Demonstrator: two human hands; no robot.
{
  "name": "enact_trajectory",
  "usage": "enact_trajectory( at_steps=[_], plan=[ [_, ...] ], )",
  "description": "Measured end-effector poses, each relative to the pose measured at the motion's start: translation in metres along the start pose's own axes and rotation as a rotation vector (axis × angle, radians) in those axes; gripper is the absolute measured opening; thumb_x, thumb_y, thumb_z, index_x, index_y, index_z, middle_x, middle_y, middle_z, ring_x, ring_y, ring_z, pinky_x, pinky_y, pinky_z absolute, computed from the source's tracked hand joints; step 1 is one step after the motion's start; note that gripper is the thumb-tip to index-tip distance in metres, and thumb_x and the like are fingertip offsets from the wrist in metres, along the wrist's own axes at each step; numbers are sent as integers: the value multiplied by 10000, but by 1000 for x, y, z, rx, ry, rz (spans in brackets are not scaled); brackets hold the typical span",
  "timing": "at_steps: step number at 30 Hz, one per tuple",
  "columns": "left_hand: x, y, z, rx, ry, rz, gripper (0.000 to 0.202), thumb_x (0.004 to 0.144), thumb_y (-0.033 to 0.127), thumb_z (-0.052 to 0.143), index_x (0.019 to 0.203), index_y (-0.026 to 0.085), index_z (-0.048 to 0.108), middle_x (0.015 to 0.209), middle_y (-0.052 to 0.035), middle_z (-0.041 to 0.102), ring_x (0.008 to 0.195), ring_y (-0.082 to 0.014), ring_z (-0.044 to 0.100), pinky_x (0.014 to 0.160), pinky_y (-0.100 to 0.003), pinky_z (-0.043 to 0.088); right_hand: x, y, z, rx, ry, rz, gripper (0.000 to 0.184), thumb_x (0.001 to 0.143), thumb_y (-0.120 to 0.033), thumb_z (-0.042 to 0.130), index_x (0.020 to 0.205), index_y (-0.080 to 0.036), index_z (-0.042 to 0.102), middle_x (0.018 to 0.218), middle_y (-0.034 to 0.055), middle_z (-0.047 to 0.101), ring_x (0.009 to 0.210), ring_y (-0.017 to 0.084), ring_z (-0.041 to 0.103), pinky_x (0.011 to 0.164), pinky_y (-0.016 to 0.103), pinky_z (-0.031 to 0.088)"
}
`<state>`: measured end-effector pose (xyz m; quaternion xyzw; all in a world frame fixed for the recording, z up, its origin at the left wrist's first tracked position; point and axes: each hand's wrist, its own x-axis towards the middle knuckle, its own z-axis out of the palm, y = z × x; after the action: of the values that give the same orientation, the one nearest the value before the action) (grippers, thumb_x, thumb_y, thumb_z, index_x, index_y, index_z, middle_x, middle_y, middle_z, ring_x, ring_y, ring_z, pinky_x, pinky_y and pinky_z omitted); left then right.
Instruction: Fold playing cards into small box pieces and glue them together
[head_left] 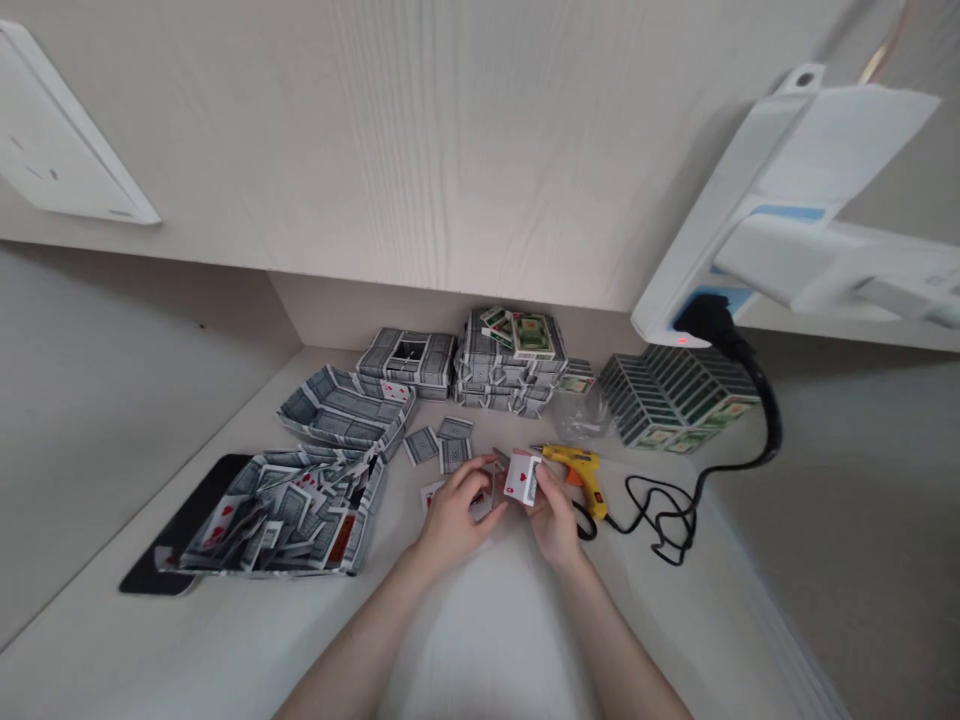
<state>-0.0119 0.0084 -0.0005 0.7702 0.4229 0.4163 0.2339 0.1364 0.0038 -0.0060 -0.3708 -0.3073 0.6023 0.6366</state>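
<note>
Between the thumb and fingers of my right hand (pixel 556 515) is a folded playing card (pixel 519 478), with red hearts on its white face and a grey patterned back at the bent edge. My left hand (pixel 459 508) is curled close beside it, thumb and fingertips pinched around a thin edge that I cannot make out. Grey-backed cards (pixel 454 455) lie flat just beyond my left hand. To the right of my right hand rests a yellow glue gun (pixel 589 478) with an orange trigger, its nozzle pointing left.
At left, a card-built tray (pixel 360 555) full of folded cards sits partly over a black phone (pixel 146 578). Behind are another card tray (pixel 330 405), card-built boxes (pixel 495 375) and stacked green card packs (pixel 675 400). A black cord (pixel 772 440) runs to a power strip (pixel 720 200).
</note>
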Motion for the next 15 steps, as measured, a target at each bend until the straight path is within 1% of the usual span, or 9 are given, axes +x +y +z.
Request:
enact_trajectory(
  at_steps=[3,5,7,9,12,15],
  plan=[
    [1,1,-1,27,-26,24,97,712,224,599,752,193,516,1140,-59,551,1075,-177,506,874,-322,437,-1,0,1,-106,0,-20,368,716,-420,607,1007,-196,627,949,54,670,860,228,617,707,335,503],
    [0,0,-1,43,-32,33,105,707,228,605,748,195,514,1132,-57,552,1069,-182,505,882,-333,429,-2,0,3,-222,1,-33,391,712,-414,616,1037,-195,621,1003,59,660,914,235,601,755,350,497],
    [0,-1,0,58,-37,32,101,700,203,601,750,195,514,1134,-59,544,1063,-187,502,879,-339,426,-3,-1,4,-342,-5,-38,403,710,-401,623,1056,-194,620,1049,63,647,964,240,583,815,368,479],
    [-1,-3,0,69,-37,20,105,686,170,594,749,193,514,1131,-60,533,1047,-188,505,864,-336,431,-3,-1,6,-418,-8,-44,414,710,-397,624,1067,-189,619,1061,68,644,975,241,581,839,377,472],
    [-2,-4,1,73,-33,-16,112,671,136,573,750,189,514,1113,-58,516,999,-175,523,820,-312,447,-3,0,7,-444,3,-70,426,700,-397,631,1065,-177,622,1050,79,649,946,238,595,809,370,491],
    [-2,-5,1,69,-58,-47,126,661,117,556,753,187,505,1112,-57,504,957,-164,539,784,-294,457,-3,2,9,-446,1,-76,434,684,-384,647,1063,-174,624,1035,80,652,925,231,603,793,362,499]
  ],
)
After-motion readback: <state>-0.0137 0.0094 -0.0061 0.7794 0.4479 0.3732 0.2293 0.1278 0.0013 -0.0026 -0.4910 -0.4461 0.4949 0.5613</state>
